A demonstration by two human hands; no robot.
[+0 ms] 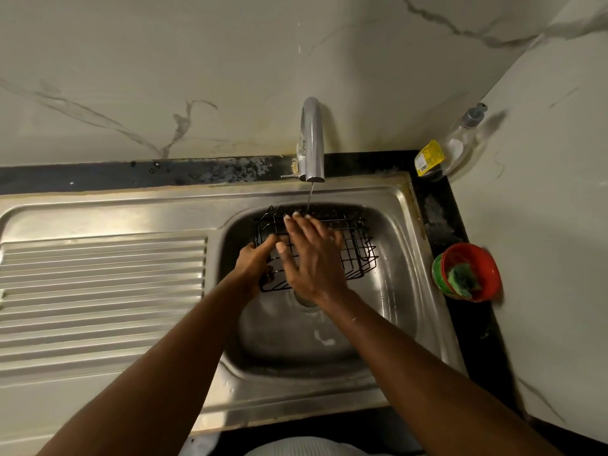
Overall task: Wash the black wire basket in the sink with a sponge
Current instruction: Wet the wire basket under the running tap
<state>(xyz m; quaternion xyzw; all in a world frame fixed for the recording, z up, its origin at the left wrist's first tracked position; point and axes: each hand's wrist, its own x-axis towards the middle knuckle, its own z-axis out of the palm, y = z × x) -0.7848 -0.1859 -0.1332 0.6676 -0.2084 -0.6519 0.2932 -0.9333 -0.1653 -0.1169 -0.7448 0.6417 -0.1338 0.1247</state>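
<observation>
Across the top of the frame, pale marbled wall (230, 60). Below it, a strip of black desk (98, 176) carrying a steel sink (394, 199), with the ribbed drainboard (98, 284) at left and the basin at centre. Over the basin, a chrome tap (312, 136) letting down a thin stream (310, 197).

In the far half of the basin, right under that stream, the black wire basket (355, 245). Placed there, most likely, for wetting or rinsing.

Left hand (255, 263): curled round the wires at the basket's left end, apparently bracing it against sliding.

Right hand (312, 258): flat, fingers straight, laid across the top wires, gripping nothing, fingertips up at the water.

At right of frame on the desk, a red bowl (487, 258) parking the green sponge (464, 279) close by but untouched.

Upper right, a clear soap bottle (460, 143).
</observation>
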